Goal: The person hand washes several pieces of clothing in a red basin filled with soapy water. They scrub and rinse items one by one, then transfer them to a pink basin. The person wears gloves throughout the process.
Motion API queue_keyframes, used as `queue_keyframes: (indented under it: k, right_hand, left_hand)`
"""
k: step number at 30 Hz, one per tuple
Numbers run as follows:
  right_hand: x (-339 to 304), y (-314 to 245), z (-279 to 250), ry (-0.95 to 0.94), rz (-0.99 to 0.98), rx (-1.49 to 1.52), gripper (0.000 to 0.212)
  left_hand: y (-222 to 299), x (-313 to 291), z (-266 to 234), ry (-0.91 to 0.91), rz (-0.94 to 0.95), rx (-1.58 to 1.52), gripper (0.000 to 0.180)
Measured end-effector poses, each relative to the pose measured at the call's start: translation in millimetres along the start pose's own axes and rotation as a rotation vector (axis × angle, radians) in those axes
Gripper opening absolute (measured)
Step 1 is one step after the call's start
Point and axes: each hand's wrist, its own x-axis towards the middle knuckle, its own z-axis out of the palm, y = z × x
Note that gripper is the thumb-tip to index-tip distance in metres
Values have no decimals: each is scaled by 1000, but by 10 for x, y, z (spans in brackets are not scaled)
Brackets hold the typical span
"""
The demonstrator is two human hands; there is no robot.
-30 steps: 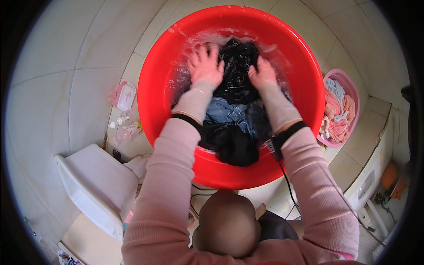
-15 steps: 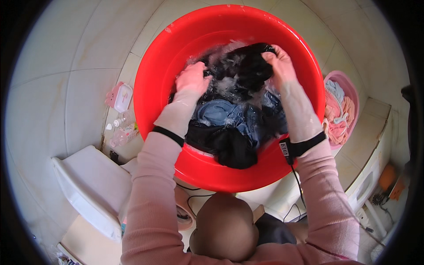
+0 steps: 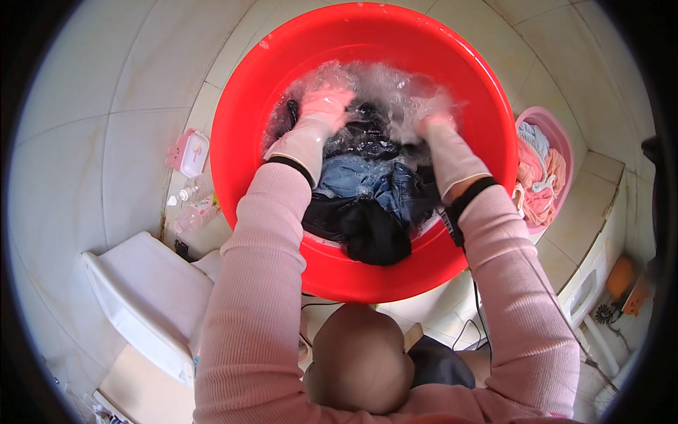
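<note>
A large red basin (image 3: pixel 480 92) holds water and wet clothes. My left hand (image 3: pixel 327 106), in a pink glove with a pale cuff, presses on dark cloth at the left of the water, its fingers stretched out. Splashing water and blur hide the fingers of my right hand (image 3: pixel 436 124), gloved the same way, at the right of the basin. Between my hands a black garment (image 3: pixel 367 138) lies mostly under water. Nearer to me are blue denim (image 3: pixel 353 177) and a bunched black cloth (image 3: pixel 378 237), partly above the water.
A pink tub (image 3: pixel 565 155) of peach and white laundry (image 3: pixel 540 177) stands right of the basin. To the left are a pink and white soap dish (image 3: pixel 191 153), clear plastic bottles (image 3: pixel 196 214) and a white plastic stool (image 3: pixel 152 290). A thin black cable (image 3: pixel 478 304) hangs from my right wrist.
Both hands have gone down into the water. The black garment that my right hand was holding up is now lowered and mostly submerged. Water splashes up around both hands.
</note>
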Motion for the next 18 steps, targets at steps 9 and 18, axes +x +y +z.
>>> queue_keyframes:
  k: [9, 18]
  right_hand:
    - [-877, -648, -510, -125, -703, 217, 15]
    - [-1407, -1140, -274, -398, -583, 443, 34]
  left_hand:
    - [-104, -388, -919, 442, -208, -1447, 14]
    - [-251, -1064, -1680, 791, 54, -1530, 28]
